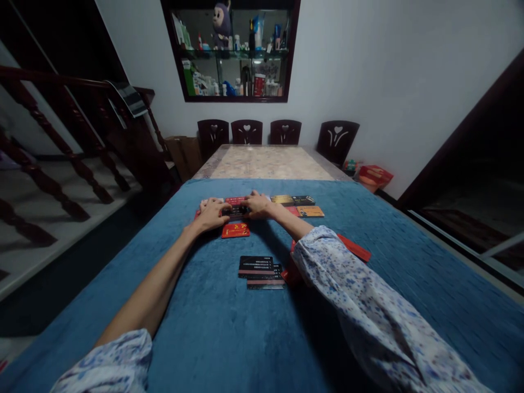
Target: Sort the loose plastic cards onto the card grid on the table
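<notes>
The right hand [257,206] partly covers a dark card [235,211]

The bench [266,161] shows a pale stone top at its far end; a blue cloth [204,327] covers the near part; on the cloth lie a red card [236,230], two overlapping black cards [256,266] nearer, a gold card [282,200] beside a dark card [303,200], an orange card [310,212] just by them, and a red strip [354,248] further right.

Arms: stretched forward, drawn together.
Left hand [213,214]: held palm down, fingers curled.
Right hand [257,206]: held palm down, set just beside the left.
</notes>
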Action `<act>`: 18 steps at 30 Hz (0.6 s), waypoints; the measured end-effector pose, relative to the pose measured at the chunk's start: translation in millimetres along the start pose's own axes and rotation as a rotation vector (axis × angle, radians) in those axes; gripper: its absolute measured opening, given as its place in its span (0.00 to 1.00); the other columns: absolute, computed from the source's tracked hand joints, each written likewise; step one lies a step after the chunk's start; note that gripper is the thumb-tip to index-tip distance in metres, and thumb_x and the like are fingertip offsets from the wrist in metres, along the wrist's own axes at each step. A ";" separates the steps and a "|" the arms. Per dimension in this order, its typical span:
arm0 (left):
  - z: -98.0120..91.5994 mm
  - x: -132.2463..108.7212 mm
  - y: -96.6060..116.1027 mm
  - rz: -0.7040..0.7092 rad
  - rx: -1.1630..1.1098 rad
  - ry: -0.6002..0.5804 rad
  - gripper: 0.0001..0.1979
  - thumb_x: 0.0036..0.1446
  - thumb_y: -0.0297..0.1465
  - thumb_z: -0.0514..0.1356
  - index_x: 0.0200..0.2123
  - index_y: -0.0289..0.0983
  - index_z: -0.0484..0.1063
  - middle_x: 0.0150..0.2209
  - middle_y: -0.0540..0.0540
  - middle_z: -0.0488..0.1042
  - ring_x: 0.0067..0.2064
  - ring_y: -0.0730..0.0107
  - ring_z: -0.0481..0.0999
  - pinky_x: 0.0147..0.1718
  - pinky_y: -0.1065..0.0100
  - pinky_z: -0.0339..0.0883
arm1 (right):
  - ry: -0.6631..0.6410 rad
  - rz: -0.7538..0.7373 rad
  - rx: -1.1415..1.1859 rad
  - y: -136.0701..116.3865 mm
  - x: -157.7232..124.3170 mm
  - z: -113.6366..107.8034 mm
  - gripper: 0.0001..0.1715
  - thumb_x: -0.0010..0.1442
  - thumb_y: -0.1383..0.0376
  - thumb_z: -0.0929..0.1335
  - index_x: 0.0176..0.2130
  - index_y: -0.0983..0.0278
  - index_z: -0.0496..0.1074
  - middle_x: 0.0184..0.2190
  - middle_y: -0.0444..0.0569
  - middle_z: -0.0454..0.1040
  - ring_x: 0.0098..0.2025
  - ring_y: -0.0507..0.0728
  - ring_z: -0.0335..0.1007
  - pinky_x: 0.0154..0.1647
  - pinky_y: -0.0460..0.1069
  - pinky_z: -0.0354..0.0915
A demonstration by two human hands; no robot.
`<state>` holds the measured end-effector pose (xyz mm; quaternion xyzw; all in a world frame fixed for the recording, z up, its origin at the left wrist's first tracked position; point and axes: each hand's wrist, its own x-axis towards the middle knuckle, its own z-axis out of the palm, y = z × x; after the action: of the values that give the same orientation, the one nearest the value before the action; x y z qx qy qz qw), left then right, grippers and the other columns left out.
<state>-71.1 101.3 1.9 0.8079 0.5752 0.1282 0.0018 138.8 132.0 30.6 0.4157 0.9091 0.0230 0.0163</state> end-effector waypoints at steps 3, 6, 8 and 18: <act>-0.3 -0.2 0.5 0.013 -0.004 0.013 0.17 0.53 0.35 0.59 0.47 0.45 0.77 0.52 0.42 0.73 0.58 0.45 0.61 0.55 0.42 0.53 | 0.010 -0.007 -0.012 -0.2 -0.3 -0.3 0.23 0.61 0.56 0.68 0.54 0.58 0.74 0.56 0.57 0.71 0.59 0.69 0.58 0.51 0.59 0.62; -1.5 -0.5 1.6 0.018 -0.025 0.020 0.16 0.52 0.35 0.60 0.45 0.44 0.78 0.51 0.42 0.73 0.57 0.45 0.61 0.55 0.43 0.53 | 0.013 -0.011 -0.030 -1.4 -2.7 -2.4 0.24 0.61 0.56 0.68 0.55 0.59 0.73 0.56 0.57 0.71 0.59 0.69 0.58 0.51 0.59 0.62; -2.4 -0.7 2.2 0.026 -0.035 0.027 0.16 0.52 0.35 0.60 0.44 0.44 0.78 0.51 0.42 0.74 0.56 0.45 0.61 0.55 0.43 0.54 | 0.014 -0.015 -0.037 -2.2 -5.6 -5.0 0.26 0.61 0.56 0.67 0.56 0.59 0.72 0.56 0.57 0.71 0.58 0.68 0.58 0.51 0.59 0.61; -5.6 -0.5 5.3 0.115 -0.066 0.101 0.11 0.55 0.35 0.58 0.38 0.40 0.78 0.49 0.42 0.75 0.56 0.49 0.62 0.53 0.46 0.54 | 0.083 -0.030 0.004 6.5 -36.7 -17.3 0.24 0.61 0.60 0.68 0.57 0.59 0.73 0.56 0.57 0.71 0.58 0.68 0.56 0.50 0.58 0.59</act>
<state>-67.6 98.2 8.0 0.8316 0.5226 0.1878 -0.0080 166.8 108.0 48.6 0.4007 0.9152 0.0383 -0.0218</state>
